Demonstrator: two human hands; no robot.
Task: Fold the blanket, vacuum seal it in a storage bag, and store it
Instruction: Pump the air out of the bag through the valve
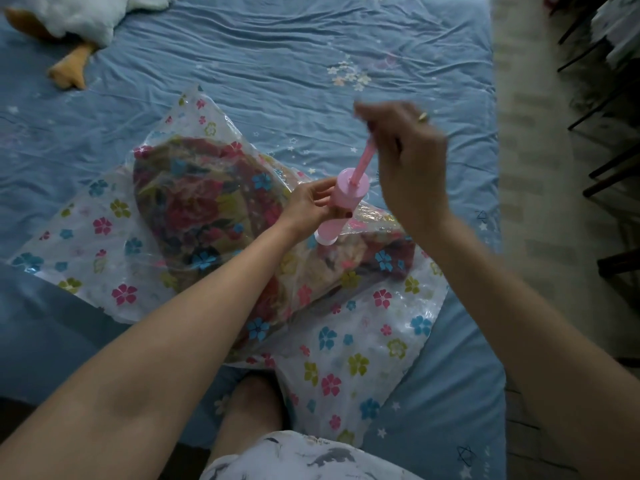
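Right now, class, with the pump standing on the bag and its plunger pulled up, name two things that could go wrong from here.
1. The left hand alone steadies the pink pump, which leans on the soft blanket. It might tip off the bag's valve and let air back in.
2. The right hand holds the thin plunger rod at a slant. An off-line push might bend it or jolt the pump loose.

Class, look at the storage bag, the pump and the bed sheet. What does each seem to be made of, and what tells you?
Storage bag: thin clear plastic film printed with flowers; it shines and the blanket shows through.
Pump: probably hard plastic, smooth pink with a matte look.
Bed sheet: woven cloth, likely cotton; soft wrinkles, no gloss.
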